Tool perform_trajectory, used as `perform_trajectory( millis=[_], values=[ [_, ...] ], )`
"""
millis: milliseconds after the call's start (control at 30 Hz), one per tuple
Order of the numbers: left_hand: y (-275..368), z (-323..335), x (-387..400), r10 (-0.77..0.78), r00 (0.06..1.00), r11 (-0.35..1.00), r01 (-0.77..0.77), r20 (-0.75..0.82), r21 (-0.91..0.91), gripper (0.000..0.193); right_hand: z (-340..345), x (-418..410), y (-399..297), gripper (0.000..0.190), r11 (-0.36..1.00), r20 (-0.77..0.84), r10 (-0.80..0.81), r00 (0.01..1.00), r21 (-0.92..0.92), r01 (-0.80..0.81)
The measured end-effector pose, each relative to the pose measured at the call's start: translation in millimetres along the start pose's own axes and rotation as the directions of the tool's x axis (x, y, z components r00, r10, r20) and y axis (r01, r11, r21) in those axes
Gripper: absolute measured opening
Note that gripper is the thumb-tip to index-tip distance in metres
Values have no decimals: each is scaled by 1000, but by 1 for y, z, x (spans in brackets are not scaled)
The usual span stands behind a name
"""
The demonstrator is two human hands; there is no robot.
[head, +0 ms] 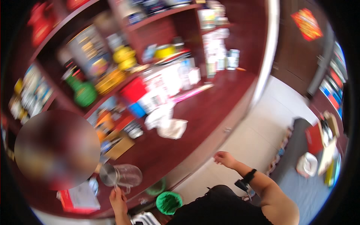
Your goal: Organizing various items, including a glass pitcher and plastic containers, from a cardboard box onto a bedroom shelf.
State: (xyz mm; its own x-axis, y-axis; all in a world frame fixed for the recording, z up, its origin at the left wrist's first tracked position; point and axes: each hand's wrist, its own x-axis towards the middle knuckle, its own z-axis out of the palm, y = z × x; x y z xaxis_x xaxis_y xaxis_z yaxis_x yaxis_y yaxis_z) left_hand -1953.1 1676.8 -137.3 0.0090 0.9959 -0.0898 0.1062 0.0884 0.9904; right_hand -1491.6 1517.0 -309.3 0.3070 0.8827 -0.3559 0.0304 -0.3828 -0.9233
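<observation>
At the lower left, my left hand (118, 201) is at the front of a dark red wooden counter, by a clear glass pitcher (130, 175) with a round metal lid (108, 175). Its fingers meet the lid and handle area; blur hides whether they grip it. My right hand (224, 159) hangs in the air in front of the counter edge, fingers loosely curled, touching nothing visible. A black strap is on the right forearm. White crumpled cloth or paper (172, 128) lies on the counter, with an open cardboard box (120, 144) nearer the pitcher.
Shelves (163, 17) over the counter hold a green bottle (85, 94), a yellow figure and boxes. A green-lined bin (169, 202) stands on the floor below. Papers (83, 197) lie left of the pitcher. A grey bench (295, 168) carries boxes at right. A blurred disc covers the left side.
</observation>
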Motion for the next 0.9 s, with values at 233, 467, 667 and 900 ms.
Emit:
perform_trajectory(
  millis=[233, 467, 667, 900],
  values=[
    [-46, 285, -20, -231, 641, 968, 74, 732, 240, 15, -121, -103, -49, 68, 979, -283, -118, 952, -195, 63],
    [-49, 521, -91, -82, -51, 920, -387, 995, 56, 27, -198, -194, -53, 98, 823, -496, -350, 795, -567, 9],
    [-18, 668, -162, -99, -412, 811, -561, 906, -167, 29, -263, -225, -38, 94, 781, -757, -268, 596, -533, -326],
    [25, 829, -206, -203, -649, 781, -559, 733, -279, 30, -367, -215, -46, 87, 680, -801, -259, 539, -548, -488]
  ],
)
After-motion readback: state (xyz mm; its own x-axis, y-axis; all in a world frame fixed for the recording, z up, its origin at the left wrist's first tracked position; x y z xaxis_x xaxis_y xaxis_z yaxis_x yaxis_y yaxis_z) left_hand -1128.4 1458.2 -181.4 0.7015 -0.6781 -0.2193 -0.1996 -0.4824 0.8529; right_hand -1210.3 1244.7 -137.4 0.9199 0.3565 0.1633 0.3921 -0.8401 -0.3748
